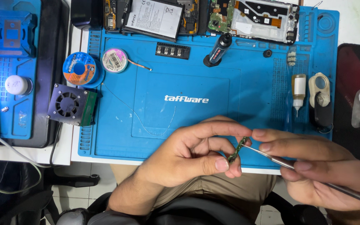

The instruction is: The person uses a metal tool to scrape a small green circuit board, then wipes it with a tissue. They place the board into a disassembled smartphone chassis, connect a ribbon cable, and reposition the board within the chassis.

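Two hands meet over the blue mat's (117, 141) near edge. Left hand (188, 160) pinches a small green circuit board (237, 150), its long axis tilted up-right, away from the person. Right hand (321, 171) grips metal tweezers (280, 161), tips touching the board.

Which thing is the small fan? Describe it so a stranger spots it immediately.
Find the blue work mat, then its left edge. Just off that edge, below two wire spools, sits the small fan: a dark square block with round blades and one green side, unlike the round spools.
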